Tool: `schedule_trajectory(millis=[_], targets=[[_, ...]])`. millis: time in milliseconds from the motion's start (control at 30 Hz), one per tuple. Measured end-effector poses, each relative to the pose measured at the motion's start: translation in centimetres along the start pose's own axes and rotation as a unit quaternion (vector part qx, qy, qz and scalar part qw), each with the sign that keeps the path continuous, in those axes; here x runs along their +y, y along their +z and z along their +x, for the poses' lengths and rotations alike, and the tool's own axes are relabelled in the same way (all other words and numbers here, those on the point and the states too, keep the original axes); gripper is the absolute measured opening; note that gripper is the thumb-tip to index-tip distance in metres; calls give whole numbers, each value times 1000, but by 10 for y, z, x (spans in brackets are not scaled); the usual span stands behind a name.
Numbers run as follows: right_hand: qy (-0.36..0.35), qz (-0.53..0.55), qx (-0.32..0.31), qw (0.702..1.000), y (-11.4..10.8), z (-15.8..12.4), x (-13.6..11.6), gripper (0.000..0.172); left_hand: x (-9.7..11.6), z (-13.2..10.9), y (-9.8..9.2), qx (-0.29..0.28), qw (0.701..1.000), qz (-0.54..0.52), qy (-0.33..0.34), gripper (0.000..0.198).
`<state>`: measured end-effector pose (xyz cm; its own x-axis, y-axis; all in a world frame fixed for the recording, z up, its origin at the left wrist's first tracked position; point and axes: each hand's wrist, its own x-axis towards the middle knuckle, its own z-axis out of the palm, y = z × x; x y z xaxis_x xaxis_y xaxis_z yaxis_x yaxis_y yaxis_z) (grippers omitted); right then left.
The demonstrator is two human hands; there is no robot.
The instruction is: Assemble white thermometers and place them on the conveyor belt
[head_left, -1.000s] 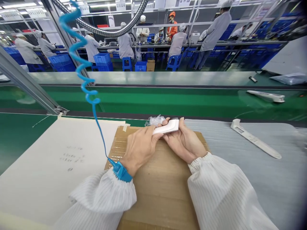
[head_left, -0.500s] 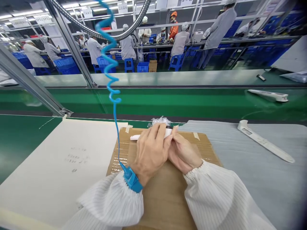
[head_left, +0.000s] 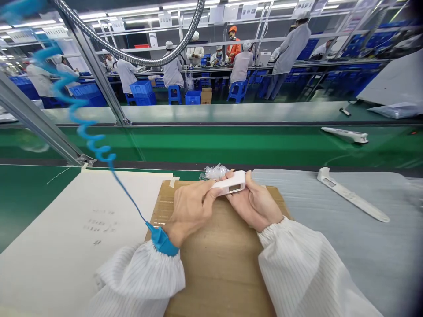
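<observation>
A white handheld device (head_left: 238, 178) with a small dark display window is held between both hands above the cardboard. My left hand (head_left: 191, 204) is closed round its narrower left part, thumb in front, covering much of the handle. My right hand (head_left: 256, 203) grips the head end from behind, palm turned up and fingertips partly hidden by the device. A blue wrist strap (head_left: 164, 242) with a coiled cord sits on my left wrist. Below lies a taped brown cardboard sheet (head_left: 221, 264). Crumpled clear plastic (head_left: 215, 171) rests just beyond my hands.
To the right, a similar white device (head_left: 355, 198) lies on a grey foam sheet (head_left: 330, 251). Another white device (head_left: 345, 133) sits on the green strip (head_left: 231, 145). White paper (head_left: 109, 264) covers the left side. A metal post (head_left: 95, 61) rises at left; co-workers sit and stand beyond.
The device has turned so that its display window now faces me. My left hand has shifted left, uncovering the head end. The blue coiled cord has swung left.
</observation>
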<state>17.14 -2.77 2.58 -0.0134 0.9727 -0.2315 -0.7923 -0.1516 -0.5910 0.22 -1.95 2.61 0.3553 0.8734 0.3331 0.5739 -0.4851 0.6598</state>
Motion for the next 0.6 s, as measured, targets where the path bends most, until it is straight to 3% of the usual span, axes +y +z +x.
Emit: schedule_trajectory(millis=[100, 200, 333, 400, 467, 500, 533, 600], targets=[[-30, -42, -18, 998, -2, 1, 7, 29, -2, 7, 0, -28, 973, -141, -179, 60], [-50, -77, -65, 994, -5, 1, 12, 34, -6, 13, 0, -74, 897, -308, -308, 56], [-54, -104, -58, 991, -13, 3, 13, 36, -6, 14, -10, -116, 832, -426, -335, 40], [-45, -114, -33, 992, -15, 5, 13, 33, -7, 15, -17, -96, 813, -471, -329, 33], [-33, -117, -2, 993, -17, 6, 13, 30, -13, 21, -27, -9, 823, -475, -312, 23], [-28, -115, 12, 993, -18, 7, 13, 30, -19, 26, -33, 42, 841, -442, -308, 16], [-26, -112, 21, 993, -18, 7, 14, 29, -26, 32, -38, 83, 862, -393, -309, 10], [-27, -104, 26, 994, -19, 8, 15, 27, -44, 51, -52, 107, 900, -240, -349, 15]])
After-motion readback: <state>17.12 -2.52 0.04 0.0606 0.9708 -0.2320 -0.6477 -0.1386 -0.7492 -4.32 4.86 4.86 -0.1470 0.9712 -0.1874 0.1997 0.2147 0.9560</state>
